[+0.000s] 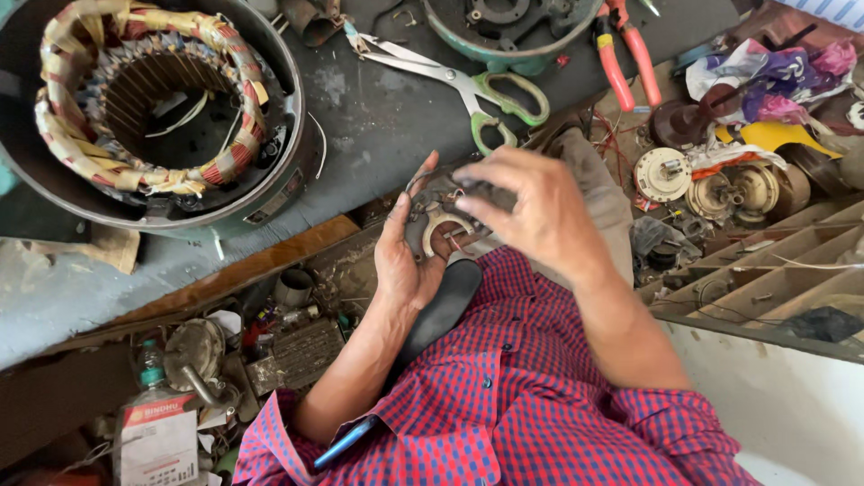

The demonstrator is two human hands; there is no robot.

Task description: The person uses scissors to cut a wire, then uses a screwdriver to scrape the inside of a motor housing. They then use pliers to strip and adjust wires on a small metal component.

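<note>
Left hand: palm up, fingers half spread and curled under a small dark metal part; it cradles the part from below.
Right hand: palm down, fingers bent, fingertips pinching the top right of the same part; grasping it.
Part: held between both hands, just off the edge of the bench, above the person's lap; pale curved bracket and thin wires show on its near side. Exact kind is hard to tell.
Sleeves: red and blue checked shirt, cuffs rolled to the elbows.
Bench: dark, stained and scratched top.
Stator: large round housing with yellow-taped windings, at the bench's far left.
Scissors: green handles, blades open a little, lying near the bench edge just beyond the hands.
Pliers: orange-red grips, at the top, right of the scissors.
Round casing: green-rimmed, at the top edge, partly cut off.
Right side: small motor parts, crumpled wrappers, a slatted wooden rack.
Lower left: clutter of scrap metal and a plastic bottle under the bench.
</note>
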